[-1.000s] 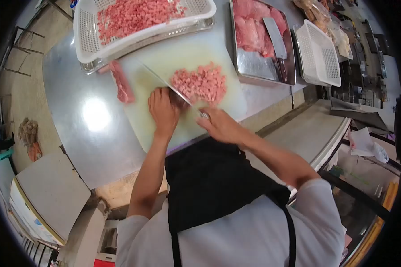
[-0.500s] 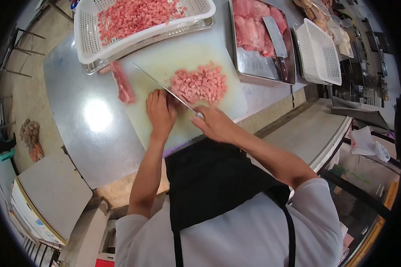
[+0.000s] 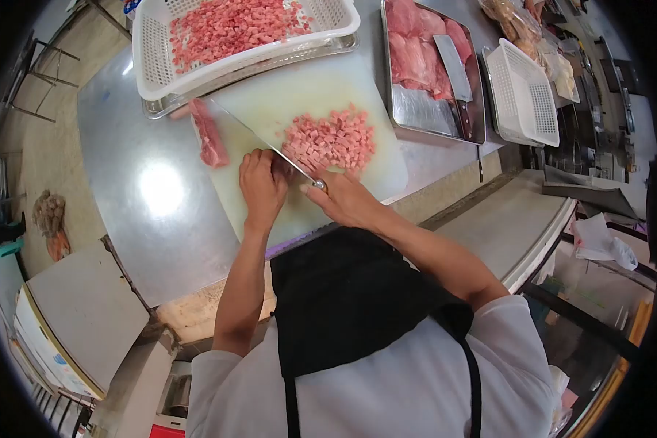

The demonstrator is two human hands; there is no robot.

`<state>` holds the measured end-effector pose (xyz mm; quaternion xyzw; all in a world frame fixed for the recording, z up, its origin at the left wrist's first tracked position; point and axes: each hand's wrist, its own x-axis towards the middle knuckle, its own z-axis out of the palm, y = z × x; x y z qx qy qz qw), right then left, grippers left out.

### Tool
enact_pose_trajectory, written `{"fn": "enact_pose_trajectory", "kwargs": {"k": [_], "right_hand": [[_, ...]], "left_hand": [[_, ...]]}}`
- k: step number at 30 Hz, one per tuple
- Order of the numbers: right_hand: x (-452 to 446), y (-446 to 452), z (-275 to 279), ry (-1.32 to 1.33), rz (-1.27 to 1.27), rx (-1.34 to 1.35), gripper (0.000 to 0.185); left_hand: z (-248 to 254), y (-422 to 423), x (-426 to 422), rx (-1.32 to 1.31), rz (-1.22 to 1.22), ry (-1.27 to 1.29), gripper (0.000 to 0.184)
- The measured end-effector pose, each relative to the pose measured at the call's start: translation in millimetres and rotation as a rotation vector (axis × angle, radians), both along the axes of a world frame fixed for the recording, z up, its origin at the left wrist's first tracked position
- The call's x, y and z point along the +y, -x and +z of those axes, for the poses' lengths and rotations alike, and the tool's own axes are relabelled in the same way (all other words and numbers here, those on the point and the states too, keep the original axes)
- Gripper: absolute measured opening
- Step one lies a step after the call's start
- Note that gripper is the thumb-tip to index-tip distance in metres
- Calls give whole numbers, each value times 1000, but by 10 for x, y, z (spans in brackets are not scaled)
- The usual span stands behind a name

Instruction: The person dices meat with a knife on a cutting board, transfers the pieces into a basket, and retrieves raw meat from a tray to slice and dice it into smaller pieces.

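Observation:
My right hand (image 3: 343, 198) is wrapped around the handle of a knife (image 3: 250, 131). Its long thin blade slants to the upper left across the cutting board (image 3: 266, 98), passing right by my left fingertips. My left hand (image 3: 263, 182) presses down on the board with its fingers curled and close together; whatever lies under them is hidden. Just right of the blade is a pile of diced pink meat (image 3: 332, 139), touching or nearly touching my right knuckles. A strip of raw meat (image 3: 209, 135) rests at the board's left edge.
A white perforated basket (image 3: 150, 80) of diced meat stands at the back on a clear tray. To its right, a metal tray (image 3: 416, 102) holds large raw meat pieces and a cleaver (image 3: 454, 69). Another white basket (image 3: 522, 95) is farther right. The steel table (image 3: 124, 219) extends left.
The view has shifted slightly, moving the baskets and meat a little rightward in the picture. My right hand and the knife handle have shifted slightly left and up. Both hands keep their grip.

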<state>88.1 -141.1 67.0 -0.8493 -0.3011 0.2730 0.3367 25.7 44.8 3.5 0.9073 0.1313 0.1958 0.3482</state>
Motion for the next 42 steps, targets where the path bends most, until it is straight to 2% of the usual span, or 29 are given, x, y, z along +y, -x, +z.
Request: {"fn": "enact_pose_trajectory", "kwargs": {"k": [5, 8, 11, 14, 17, 20, 23, 29, 35, 38, 41, 42], "right_hand": [[103, -203, 439, 103, -3, 157, 48], [-5, -38, 453, 8, -13, 86, 48], [47, 76, 144, -35, -70, 188, 48], [181, -82, 46, 8, 23, 125, 48], [159, -122, 217, 87, 34, 140, 47], [28, 69, 365, -32, -10, 139, 53], [100, 125, 70, -92, -86, 184, 53], [270, -135, 460, 141, 13, 339, 53], [226, 103, 187, -33, -120, 292, 53], [240, -29, 404, 62, -111, 456, 53], [-65, -15, 474, -42, -115, 189, 54], [-160, -35, 589, 20, -116, 245, 54]], "left_hand": [[48, 68, 96, 3, -107, 71, 21], [88, 92, 99, -16, -81, 112, 22], [65, 92, 92, 20, -67, 82, 21], [104, 125, 155, 24, -132, 97, 23], [124, 129, 160, 120, -59, 211, 21], [80, 148, 185, 41, -87, 139, 21], [59, 150, 136, 12, -66, 51, 18], [83, 159, 143, 31, -55, 101, 16], [46, 192, 150, 62, -99, -1, 17], [93, 153, 169, 68, -117, 36, 18], [153, 62, 145, 38, 2, 171, 20], [147, 10, 122, 13, 7, 181, 20]]}}
